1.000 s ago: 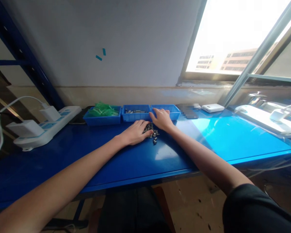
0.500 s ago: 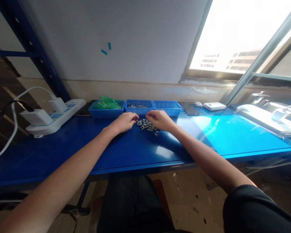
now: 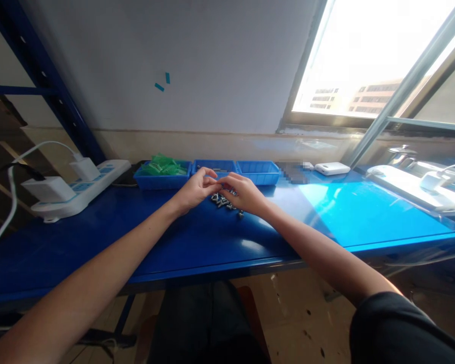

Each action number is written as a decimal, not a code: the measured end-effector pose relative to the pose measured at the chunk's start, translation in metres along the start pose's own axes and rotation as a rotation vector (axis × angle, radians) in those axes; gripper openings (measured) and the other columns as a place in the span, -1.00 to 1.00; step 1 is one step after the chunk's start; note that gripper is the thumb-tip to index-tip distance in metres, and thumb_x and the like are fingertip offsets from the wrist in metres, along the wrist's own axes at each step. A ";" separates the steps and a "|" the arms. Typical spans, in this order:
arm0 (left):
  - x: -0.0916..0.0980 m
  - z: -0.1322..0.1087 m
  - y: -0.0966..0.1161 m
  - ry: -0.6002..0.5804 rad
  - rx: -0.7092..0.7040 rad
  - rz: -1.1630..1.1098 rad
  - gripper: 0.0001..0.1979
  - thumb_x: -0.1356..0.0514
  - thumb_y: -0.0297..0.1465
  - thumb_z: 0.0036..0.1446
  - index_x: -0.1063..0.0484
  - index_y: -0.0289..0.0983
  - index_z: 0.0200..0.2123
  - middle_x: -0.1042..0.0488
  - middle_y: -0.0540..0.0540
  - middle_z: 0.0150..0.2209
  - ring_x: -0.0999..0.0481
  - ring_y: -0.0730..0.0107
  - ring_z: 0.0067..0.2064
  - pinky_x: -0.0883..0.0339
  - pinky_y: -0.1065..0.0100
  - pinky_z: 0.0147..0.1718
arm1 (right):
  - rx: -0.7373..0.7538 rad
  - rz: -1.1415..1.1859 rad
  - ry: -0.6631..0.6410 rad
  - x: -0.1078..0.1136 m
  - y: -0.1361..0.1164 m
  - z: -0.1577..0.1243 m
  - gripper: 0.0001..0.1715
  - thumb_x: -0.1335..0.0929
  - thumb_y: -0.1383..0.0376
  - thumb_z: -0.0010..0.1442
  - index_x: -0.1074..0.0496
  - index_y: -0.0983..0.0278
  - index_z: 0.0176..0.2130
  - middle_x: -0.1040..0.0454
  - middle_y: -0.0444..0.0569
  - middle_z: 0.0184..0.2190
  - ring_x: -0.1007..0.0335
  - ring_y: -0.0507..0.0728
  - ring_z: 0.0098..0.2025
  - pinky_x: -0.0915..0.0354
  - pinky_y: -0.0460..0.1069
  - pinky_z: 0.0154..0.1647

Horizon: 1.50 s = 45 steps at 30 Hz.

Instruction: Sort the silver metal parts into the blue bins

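My left hand (image 3: 194, 189) and my right hand (image 3: 240, 193) meet fingertip to fingertip just above a small heap of grey metal parts (image 3: 222, 200) on the blue table (image 3: 212, 237). Both hands have their fingers pinched together; whatever they pinch is too small to make out. Behind the hands stand three blue bins in a row: the left bin (image 3: 161, 179) holds green pieces (image 3: 162, 166), the middle bin (image 3: 214, 166) holds a few grey parts, and the right bin (image 3: 260, 173) looks empty.
A white power strip (image 3: 76, 194) with two plugged adapters lies at the left, its cable running off the edge. A white power bank (image 3: 332, 168) and another white strip (image 3: 409, 187) lie at the right by the window. A blue shelf frame (image 3: 41, 76) stands left.
One second ago both hands lay flat over the heap of parts. They have since lifted, drawn together and closed into pinches above the heap.
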State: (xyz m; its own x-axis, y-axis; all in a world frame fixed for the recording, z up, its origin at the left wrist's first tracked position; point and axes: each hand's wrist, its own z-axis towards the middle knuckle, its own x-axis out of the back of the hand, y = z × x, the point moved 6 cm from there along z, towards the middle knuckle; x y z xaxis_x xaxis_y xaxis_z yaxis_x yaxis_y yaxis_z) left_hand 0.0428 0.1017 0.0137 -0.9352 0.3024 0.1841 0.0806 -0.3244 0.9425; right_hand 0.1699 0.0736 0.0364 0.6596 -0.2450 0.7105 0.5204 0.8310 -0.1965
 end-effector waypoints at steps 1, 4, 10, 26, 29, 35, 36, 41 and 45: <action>0.001 0.000 0.000 0.008 0.002 0.002 -0.48 -0.33 -0.14 -0.07 -0.19 -0.25 -0.16 -0.45 0.04 -0.44 -0.44 0.44 -0.39 -0.23 0.43 -0.38 | 0.020 -0.014 0.031 0.006 -0.004 0.001 -0.84 -0.32 0.33 0.19 -0.45 0.27 -0.19 -0.40 -0.08 -0.39 -0.32 0.03 -0.35 -0.26 -0.08 -0.28; 0.010 0.000 -0.001 0.056 -0.002 0.189 -0.60 -0.20 -0.12 0.07 -0.26 -0.26 -0.15 -0.47 -0.02 -0.42 -0.46 0.38 -0.37 -0.28 0.37 -0.34 | 0.045 -0.087 0.227 0.037 -0.008 0.004 -0.81 -0.31 0.23 0.21 -0.44 0.26 -0.20 -0.41 -0.08 -0.42 -0.33 0.04 -0.36 -0.28 -0.06 -0.25; 0.010 0.001 -0.012 -0.161 -0.019 0.922 -0.69 -0.22 -0.20 0.01 -0.45 -0.25 -0.21 -0.49 -0.10 -0.29 -0.48 0.26 -0.31 -0.28 0.31 -0.33 | -0.524 -0.472 0.393 0.088 0.066 -0.004 -0.61 -0.26 0.14 0.24 -0.41 0.26 -0.01 -0.49 0.01 -0.35 -0.41 0.18 -0.26 -0.29 0.07 -0.18; 0.007 -0.001 0.003 -0.055 0.010 0.115 -0.48 -0.33 -0.14 -0.08 -0.21 -0.26 -0.14 -0.50 0.00 -0.39 -0.52 0.34 -0.29 -0.32 0.35 -0.28 | -0.043 -0.029 -0.091 -0.006 -0.007 0.002 -0.81 -0.32 0.32 0.20 -0.44 0.27 -0.15 -0.44 -0.05 -0.33 -0.32 0.04 -0.34 -0.21 -0.09 -0.28; 0.004 -0.003 0.005 -0.061 0.029 0.030 -0.41 -0.30 -0.06 -0.03 -0.22 -0.27 -0.05 -0.50 -0.04 -0.37 -0.50 0.35 -0.31 -0.32 0.34 -0.28 | 0.011 -0.046 -0.004 0.007 -0.010 0.005 -0.86 -0.29 0.30 0.25 -0.44 0.26 -0.22 -0.42 -0.05 -0.36 -0.32 0.04 -0.33 -0.23 -0.09 -0.25; 0.007 -0.001 -0.003 -0.104 -0.118 0.714 -0.61 -0.15 -0.16 0.12 -0.38 -0.24 -0.05 -0.50 -0.13 -0.25 -0.49 0.22 -0.24 -0.32 0.24 -0.20 | -0.365 -0.361 0.316 0.071 0.056 0.003 -0.71 -0.24 0.24 0.28 -0.42 0.31 -0.09 -0.47 0.07 -0.26 -0.38 0.16 -0.19 -0.23 0.01 -0.12; 0.006 -0.001 -0.006 -0.140 -0.146 0.831 -0.65 -0.16 -0.18 0.10 -0.42 -0.23 -0.08 -0.50 -0.13 -0.23 -0.49 0.20 -0.21 -0.32 0.25 -0.19 | -0.477 -0.415 0.253 0.074 0.073 -0.001 -0.67 -0.29 0.24 0.23 -0.41 0.32 -0.04 -0.49 0.08 -0.27 -0.39 0.20 -0.19 -0.24 0.03 -0.15; 0.003 -0.001 -0.014 -0.238 -0.128 0.958 -0.73 -0.12 -0.23 0.11 -0.47 -0.21 -0.19 -0.50 -0.13 -0.22 -0.50 0.22 -0.22 -0.33 0.30 -0.25 | -0.594 -0.375 -0.029 0.052 0.094 -0.013 -0.63 -0.32 0.15 0.19 -0.46 0.27 -0.06 -0.52 -0.02 -0.43 -0.42 0.18 -0.33 -0.20 -0.01 -0.29; 0.005 0.000 -0.013 -0.199 -0.114 0.984 -0.82 -0.10 -0.33 0.08 -0.46 -0.22 -0.28 -0.52 -0.10 -0.26 -0.50 0.27 -0.27 -0.33 0.34 -0.28 | -0.339 -0.170 -0.125 0.016 0.042 -0.001 -0.69 -0.32 0.16 0.20 -0.48 0.25 -0.11 -0.47 -0.11 -0.48 -0.35 0.06 -0.43 -0.12 -0.07 -0.37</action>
State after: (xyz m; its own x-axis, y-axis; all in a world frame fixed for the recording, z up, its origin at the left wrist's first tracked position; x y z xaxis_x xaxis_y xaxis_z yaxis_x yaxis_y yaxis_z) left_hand 0.0376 0.1073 0.0022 -0.3951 -0.0050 0.9186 0.7422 -0.5911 0.3160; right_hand 0.2031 0.1034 0.0389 0.4888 -0.2850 0.8245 0.7795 0.5670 -0.2662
